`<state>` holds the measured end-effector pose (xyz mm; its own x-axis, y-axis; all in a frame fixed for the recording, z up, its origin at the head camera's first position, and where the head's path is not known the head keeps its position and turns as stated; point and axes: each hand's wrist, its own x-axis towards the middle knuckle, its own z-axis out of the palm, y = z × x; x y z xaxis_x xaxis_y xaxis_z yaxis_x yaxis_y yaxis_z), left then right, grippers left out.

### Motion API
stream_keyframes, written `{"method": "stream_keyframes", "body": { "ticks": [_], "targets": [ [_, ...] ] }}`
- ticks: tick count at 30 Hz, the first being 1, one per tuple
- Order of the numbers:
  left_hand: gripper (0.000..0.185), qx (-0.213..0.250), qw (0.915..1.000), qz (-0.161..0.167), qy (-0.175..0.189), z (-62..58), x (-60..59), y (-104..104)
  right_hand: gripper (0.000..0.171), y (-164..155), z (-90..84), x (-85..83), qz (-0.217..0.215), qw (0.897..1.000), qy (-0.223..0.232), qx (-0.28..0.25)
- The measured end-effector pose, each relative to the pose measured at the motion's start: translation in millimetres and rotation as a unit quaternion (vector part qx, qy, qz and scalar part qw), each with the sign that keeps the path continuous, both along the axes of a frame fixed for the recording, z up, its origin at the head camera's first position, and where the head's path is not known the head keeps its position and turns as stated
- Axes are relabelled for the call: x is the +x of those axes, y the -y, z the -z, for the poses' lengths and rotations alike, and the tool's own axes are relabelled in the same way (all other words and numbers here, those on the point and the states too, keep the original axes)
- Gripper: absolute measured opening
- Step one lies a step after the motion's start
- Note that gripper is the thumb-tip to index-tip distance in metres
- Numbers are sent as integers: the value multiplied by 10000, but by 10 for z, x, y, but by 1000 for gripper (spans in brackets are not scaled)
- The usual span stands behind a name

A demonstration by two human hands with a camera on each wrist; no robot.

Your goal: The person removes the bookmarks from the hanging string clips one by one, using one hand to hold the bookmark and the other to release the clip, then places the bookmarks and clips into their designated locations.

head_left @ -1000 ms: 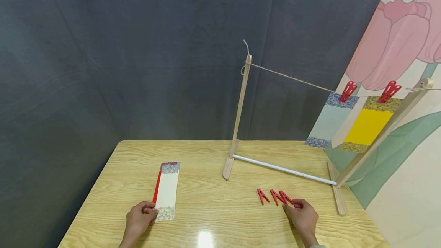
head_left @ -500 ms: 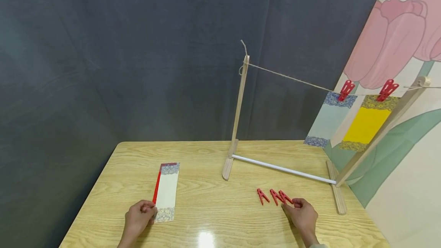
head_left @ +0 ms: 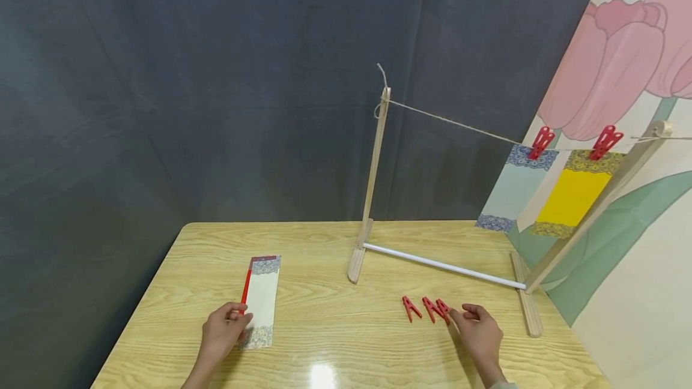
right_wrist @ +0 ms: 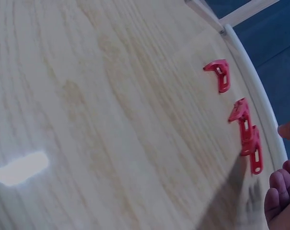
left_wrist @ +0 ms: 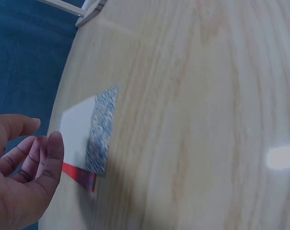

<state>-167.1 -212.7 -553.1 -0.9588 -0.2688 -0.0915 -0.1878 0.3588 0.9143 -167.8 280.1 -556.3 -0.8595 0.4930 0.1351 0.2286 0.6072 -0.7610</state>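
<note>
Here, the paper strip (head_left: 261, 300), cream with patterned bands at both ends, is laid flat on the desk (head_left: 335, 341) over a red strip (head_left: 247, 286) whose edge shows along its left side. Its long axis is run from the near edge toward the far edge, tilted slightly to the right at the far end. The near left corner is touched by the left hand (head_left: 223, 334), whose fingers are loosely bent over the strip's edge; in the wrist view a firm pinch is not seen, so nothing is counted as held. Three red clothespins (head_left: 427, 308) are lined up to the right, near the white rod (head_left: 443, 266) of the wooden stand. The nearest pin (head_left: 443, 310) is approached by the right hand (head_left: 478, 332), whose fingers are relaxed and spread just beside it, with nothing gripped. Probably, the top strip alone should be slid off by its corner, and one pin lifted by its tail end.
</note>
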Motion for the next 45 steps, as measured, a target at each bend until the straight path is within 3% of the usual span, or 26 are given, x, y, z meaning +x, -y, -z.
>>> {"method": "stream_keyframes", "body": {
  "ticks": [16,30,45],
  "targets": [
    [20,739,9964,215,-357,-199,-100,-238,29,-6,-383,-61,-90,9980,-506,-369],
    [11,761,9924,580,-768,-380,-204,-452,18,37,-762,-97,-325,9935,-1063,-258],
    [13,1007,9800,1291,-1131,-538,-283,-661,17,12,-1097,-58,-812,9812,-1692,-439]
  ]
}}
